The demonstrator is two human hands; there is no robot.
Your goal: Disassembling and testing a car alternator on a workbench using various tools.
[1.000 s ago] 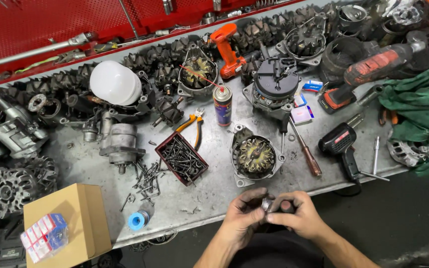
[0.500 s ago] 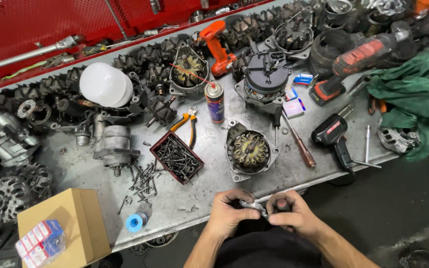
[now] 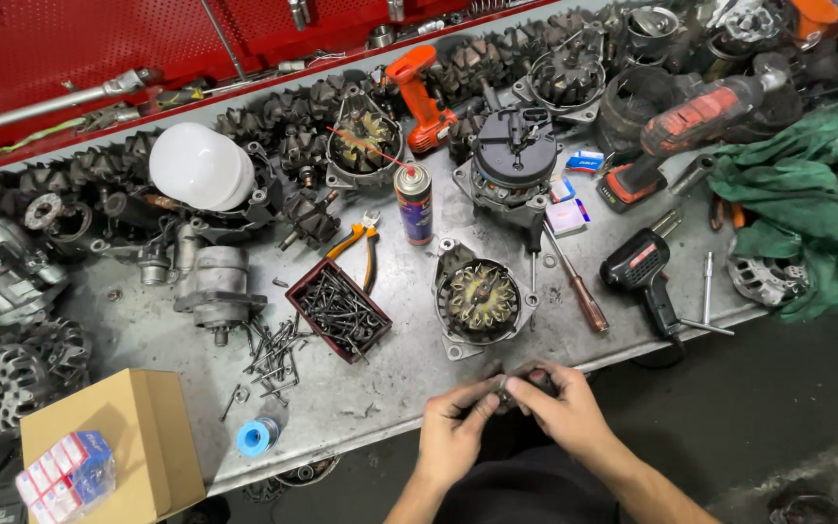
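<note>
A grey metal desk (image 3: pixel 409 374) is carrying many car parts and tools. An open alternator housing (image 3: pixel 480 299) is lying near the front edge, and a red tray of screws (image 3: pixel 339 309) is sitting to its left, with loose screws (image 3: pixel 269 354) spreading beside it. A spray can (image 3: pixel 413 202) is standing upright behind them. A cardboard box (image 3: pixel 113 444) is resting at the left corner, just beside a blue tape roll (image 3: pixel 253 438). A green cloth (image 3: pixel 807 209) is lying at the right end, near a black heat gun (image 3: pixel 644 272).
</note>
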